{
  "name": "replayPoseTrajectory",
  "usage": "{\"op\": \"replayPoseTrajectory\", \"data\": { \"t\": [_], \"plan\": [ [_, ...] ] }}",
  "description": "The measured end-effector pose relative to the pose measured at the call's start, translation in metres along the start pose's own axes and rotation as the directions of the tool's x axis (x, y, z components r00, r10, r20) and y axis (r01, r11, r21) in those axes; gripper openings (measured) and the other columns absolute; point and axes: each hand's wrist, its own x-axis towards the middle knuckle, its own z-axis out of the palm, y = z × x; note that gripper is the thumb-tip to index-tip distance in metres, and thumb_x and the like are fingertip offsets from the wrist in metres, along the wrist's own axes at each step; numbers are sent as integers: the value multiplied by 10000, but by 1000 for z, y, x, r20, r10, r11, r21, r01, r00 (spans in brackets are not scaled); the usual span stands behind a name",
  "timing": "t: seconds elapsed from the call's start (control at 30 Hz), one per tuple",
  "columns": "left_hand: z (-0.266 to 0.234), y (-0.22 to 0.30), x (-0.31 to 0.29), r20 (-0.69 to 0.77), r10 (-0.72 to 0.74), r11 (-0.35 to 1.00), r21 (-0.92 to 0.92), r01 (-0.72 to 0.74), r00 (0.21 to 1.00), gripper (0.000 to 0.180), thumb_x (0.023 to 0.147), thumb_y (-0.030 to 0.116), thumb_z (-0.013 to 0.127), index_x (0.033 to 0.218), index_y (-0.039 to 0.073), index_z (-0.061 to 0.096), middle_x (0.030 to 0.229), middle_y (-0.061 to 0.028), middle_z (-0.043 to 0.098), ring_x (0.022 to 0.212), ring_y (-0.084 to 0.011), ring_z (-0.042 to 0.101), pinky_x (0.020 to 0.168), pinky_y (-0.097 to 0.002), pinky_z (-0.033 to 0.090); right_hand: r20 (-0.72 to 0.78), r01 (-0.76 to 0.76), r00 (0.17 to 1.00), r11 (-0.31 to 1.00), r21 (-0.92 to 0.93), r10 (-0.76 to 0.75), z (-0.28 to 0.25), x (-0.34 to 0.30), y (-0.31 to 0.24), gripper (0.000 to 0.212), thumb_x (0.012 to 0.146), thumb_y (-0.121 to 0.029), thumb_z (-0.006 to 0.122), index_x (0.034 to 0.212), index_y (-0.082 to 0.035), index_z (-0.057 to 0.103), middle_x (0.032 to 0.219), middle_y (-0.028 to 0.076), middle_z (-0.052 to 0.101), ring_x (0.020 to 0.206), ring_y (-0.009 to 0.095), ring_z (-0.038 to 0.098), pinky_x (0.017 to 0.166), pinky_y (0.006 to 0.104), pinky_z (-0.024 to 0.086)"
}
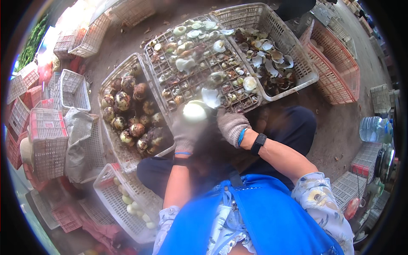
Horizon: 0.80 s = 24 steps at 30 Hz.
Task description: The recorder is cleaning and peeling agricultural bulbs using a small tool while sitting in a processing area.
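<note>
My left hand (189, 132), in a knitted work glove, is wrapped round a peeled white onion (194, 111) in front of me. To its right is my gloved right hand (233, 127), its fingers curled closed; whatever they hold is hidden. Just above the right fingertips lies a curved white piece of onion peel (211, 97), at the near edge of an upturned crate (163, 94) strewn with scraps. Beside my left hand, an open crate (111, 149) holds several unpeeled onions (123, 101) with brown and green skins.
A crate of peelings (276, 63) stands beyond, at the right. By my left knee, another white crate (107, 187) contains several peeled onions (132, 208). Stacked crates (49, 136) line the left side. A red crate (333, 63) and a large water bottle (372, 128) are at the right.
</note>
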Motion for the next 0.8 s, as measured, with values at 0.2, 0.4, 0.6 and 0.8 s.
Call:
{"op": "replayPoseTrajectory", "data": {
  "t": [0.2, 0.4, 0.6, 0.8],
  "plan": [
    [6, -5, 2, 248, -120, 753, -609, 251, 961, 819, 670, 37, 866, 1398, 64, 490, 1207, -117, 646, 1083, -217, 657, 941, -354, 564, -1, -101, 995, 984, 146, 102, -23, 5, -2, 167, 836, -53, 623, 972, 41, 648, 851, 241, 717, 818, 367, 737, 690, 439, 585],
    [-8, 18, 5, 285, -53, 918, -364, 159, 957, 949, 659, 50, 890, 1466, 34, 391, 1343, -169, 544, 1239, -258, 571, 954, -382, 558, -271, -18, 963, 998, -59, 1, -14, 7, 21, 246, 864, -87, 576, 1081, 31, 576, 862, 203, 700, 761, 362, 721, 641, 452, 576],
    [-7, 45, 28, 253, -206, 947, 293, 128, 945, 922, 678, 500, 825, 1403, 50, 476, 1256, -281, 587, 1117, -421, 625, 889, -468, 549, -213, 15, 976, 993, -116, -40, -14, 9, 6, 178, 863, -62, 560, 1009, 24, 613, 818, 207, 701, 740, 343, 729, 654, 439, 582],
    [-13, -1, -13, 99, -29, 988, 152, 14, 995, 756, 685, 309, 877, 1297, 67, 507, 1186, -217, 638, 992, -370, 691, 848, -436, 577, 58, 23, 998, 986, 166, -33, -21, 8, 18, 220, 861, -89, 584, 1036, 34, 637, 868, 262, 701, 832, 413, 708, 743, 474, 564]
  ]
}}
